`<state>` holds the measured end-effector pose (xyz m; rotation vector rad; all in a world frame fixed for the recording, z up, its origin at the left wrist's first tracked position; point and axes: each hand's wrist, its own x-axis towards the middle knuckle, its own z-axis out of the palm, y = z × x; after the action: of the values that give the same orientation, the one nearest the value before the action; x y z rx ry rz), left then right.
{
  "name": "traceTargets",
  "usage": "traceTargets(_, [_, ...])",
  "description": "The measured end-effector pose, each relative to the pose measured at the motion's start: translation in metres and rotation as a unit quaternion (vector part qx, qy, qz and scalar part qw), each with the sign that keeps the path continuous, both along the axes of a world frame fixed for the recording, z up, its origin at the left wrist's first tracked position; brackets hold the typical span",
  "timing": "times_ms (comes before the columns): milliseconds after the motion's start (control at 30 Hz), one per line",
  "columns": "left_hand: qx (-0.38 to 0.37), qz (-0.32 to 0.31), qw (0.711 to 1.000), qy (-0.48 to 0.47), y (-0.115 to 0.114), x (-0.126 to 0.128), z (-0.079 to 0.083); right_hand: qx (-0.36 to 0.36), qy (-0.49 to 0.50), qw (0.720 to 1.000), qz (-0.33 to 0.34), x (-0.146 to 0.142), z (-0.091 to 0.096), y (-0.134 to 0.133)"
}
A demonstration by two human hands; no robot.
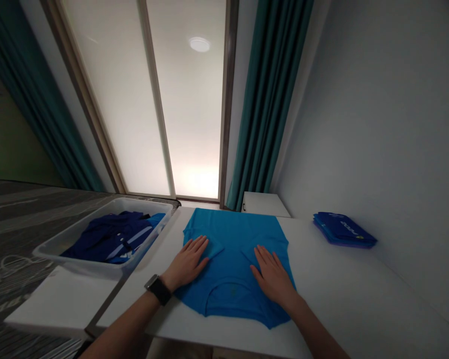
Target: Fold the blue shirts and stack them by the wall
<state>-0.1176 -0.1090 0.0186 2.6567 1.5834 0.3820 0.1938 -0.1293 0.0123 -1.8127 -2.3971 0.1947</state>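
A bright blue T-shirt (230,234) lies flat on the white table (344,294), collar toward me, its sleeves folded inward. My left hand (189,262) rests palm down on the shirt's left side, fingers stretched out. A dark watch (157,289) sits on that wrist. My right hand (271,276) lies flat on the shirt's right side, fingers apart. Neither hand grips the cloth.
A clear plastic bin (97,264) with dark blue garments (115,239) stands to the left. A stack of folded dark blue clothes (344,230) lies at the table's far right by the wall. A small white cabinet (264,204), teal curtains (269,104) and a window are behind.
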Motion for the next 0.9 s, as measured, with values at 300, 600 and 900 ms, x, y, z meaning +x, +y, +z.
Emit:
traceTargets(300, [0.005,0.035,0.999,0.025,-0.005,0.003,-0.021,-0.005,-0.025,1.000,-0.017,-0.009,-0.010,-0.004])
traceTargets(600, [0.018,0.037,0.999,0.027,-0.011,0.003,-0.023,0.000,-0.018,1.000,-0.013,-0.006,-0.009,-0.013])
traceTargets(900, [0.038,0.029,0.999,0.022,-0.027,-0.003,-0.030,0.002,-0.008,1.000,-0.012,-0.003,-0.013,-0.029])
